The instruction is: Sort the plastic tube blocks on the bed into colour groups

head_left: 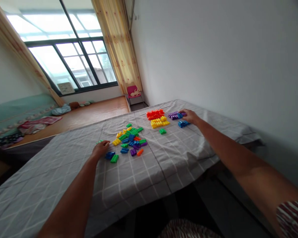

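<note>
My right hand (190, 116) reaches to the far side of the cloth, fingers pinched on a small blue plastic block (180, 115). That block is right against a row of purple blocks (173, 115). Just nearer lie more blue blocks (183, 124). At the left edge of a mixed pile of blocks (131, 138), my left hand (101, 148) rests with its fingers curled in; whatever may be inside them is hidden. A green block (98, 141) shows partly behind it. Dark blue blocks (110, 155) and a green block (114, 159) lie beside its wrist.
Rows of red blocks (155, 114) and yellow blocks (160, 122) stand together, with a lone green block (162, 131) in front. A grey checked cloth (144, 172) covers the table. The wall (225, 66) runs along the right; a pink chair (132, 91) stands beyond.
</note>
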Demonstrator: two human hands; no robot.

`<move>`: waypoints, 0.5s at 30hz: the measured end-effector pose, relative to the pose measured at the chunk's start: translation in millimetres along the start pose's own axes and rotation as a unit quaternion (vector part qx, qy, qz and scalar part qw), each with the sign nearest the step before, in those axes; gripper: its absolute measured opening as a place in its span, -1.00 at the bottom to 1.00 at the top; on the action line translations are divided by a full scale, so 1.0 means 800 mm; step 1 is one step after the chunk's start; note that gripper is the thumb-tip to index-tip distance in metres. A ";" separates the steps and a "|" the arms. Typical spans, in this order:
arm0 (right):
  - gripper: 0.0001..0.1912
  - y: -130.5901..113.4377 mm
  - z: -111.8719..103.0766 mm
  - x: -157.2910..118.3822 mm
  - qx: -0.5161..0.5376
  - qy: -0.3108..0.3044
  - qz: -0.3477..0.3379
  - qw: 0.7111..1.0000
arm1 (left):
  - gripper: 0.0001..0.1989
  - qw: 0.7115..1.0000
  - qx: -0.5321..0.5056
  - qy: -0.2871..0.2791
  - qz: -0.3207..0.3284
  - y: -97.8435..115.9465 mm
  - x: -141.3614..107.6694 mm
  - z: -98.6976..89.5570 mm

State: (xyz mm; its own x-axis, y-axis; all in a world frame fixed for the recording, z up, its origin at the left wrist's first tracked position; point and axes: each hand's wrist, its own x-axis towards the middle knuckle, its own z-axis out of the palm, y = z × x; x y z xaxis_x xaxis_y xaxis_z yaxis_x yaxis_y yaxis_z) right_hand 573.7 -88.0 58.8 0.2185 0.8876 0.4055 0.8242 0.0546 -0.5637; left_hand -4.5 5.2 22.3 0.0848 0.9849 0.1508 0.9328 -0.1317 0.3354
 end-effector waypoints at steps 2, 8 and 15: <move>-0.49 0.029 -0.023 0.003 -0.093 -0.010 0.007 0.996 | -0.61 0.999 0.017 0.035 -0.032 0.001 -0.005 0.006; -0.40 0.064 -0.021 0.004 -0.197 -0.094 -0.011 0.976 | -0.63 0.996 -0.009 0.066 -0.051 -0.003 -0.016 0.015; -0.44 0.065 -0.004 0.016 -0.233 -0.168 -0.029 0.957 | -0.63 0.995 -0.040 0.082 -0.050 -0.008 -0.015 0.016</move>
State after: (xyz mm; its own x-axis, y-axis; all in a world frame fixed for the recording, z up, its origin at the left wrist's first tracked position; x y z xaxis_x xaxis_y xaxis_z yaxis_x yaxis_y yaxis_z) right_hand 620.8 -75.3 36.7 0.0497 0.9904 0.1287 0.9906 -0.0324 -0.1331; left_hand -7.2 -4.1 6.6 -0.0713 0.9626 0.2613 0.9021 -0.0495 0.4288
